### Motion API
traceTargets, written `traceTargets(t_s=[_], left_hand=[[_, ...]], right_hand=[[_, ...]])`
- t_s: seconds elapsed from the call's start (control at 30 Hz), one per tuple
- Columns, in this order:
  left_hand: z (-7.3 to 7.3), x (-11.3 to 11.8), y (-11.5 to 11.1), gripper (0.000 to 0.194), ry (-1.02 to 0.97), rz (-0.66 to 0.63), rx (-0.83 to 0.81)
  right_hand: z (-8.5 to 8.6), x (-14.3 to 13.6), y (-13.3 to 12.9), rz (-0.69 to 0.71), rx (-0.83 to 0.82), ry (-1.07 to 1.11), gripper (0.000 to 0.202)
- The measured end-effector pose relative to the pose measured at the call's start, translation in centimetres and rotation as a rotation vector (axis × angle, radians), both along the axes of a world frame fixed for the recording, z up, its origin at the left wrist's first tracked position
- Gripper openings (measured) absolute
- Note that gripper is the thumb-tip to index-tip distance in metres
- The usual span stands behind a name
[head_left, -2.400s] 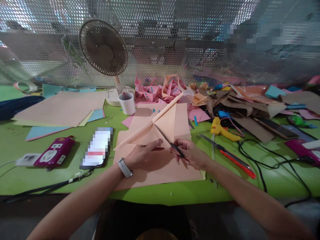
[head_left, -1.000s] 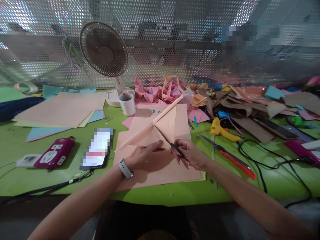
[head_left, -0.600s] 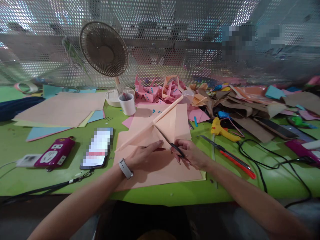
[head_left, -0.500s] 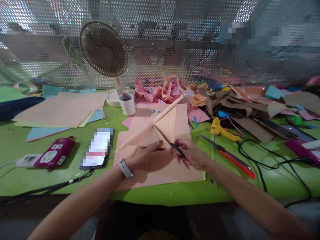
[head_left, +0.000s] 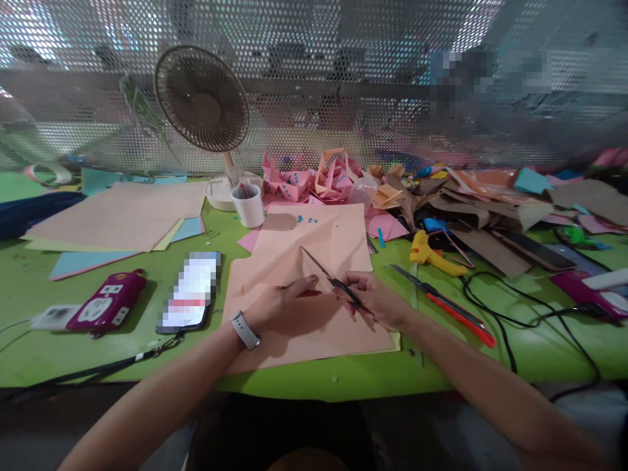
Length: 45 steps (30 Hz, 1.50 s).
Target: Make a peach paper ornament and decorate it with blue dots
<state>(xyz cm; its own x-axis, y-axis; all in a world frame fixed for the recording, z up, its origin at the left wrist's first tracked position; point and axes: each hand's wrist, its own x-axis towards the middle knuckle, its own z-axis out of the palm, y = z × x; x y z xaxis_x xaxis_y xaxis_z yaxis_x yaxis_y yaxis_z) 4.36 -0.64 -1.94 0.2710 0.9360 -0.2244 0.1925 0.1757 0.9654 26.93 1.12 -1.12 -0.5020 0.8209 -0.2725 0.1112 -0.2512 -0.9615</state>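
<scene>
My right hand (head_left: 370, 297) is closed around the handles of dark-handled scissors (head_left: 343, 288). Their thin blades point up and left over the peach paper (head_left: 304, 337), and look nearly shut. Close on the left, my left hand (head_left: 279, 301), with a grey watch band at the wrist, grips the paper with its thumb along the top; its other fingers are partly hidden. Another peach sheet (head_left: 279, 229) with small blue dots lies beyond the scissor tips. Where one sheet ends and the other begins is blurred around the blades.
A fan (head_left: 203, 98) and a white cup (head_left: 248, 204) stand at the back. A phone (head_left: 191, 288) and purple power strip (head_left: 108, 301) lie left. To the right are a yellow glue gun (head_left: 434, 255), a red cutter knife (head_left: 461, 317), cables and brown paper scraps (head_left: 490, 242).
The long raised paper edge running diagonally beyond the scissors has dropped and now looks flat and blurred. Both hands and the scissors stay nearly in place.
</scene>
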Motion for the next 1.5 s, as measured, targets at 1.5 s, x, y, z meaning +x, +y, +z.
traceTargets(t_s=[1.5], left_hand=[[3.5,-2.6,-2.4,0.010,-0.309,0.108,-0.540]], right_hand=[[1.2,1.5,0.6,0.246,1.614,-0.693,0.045]])
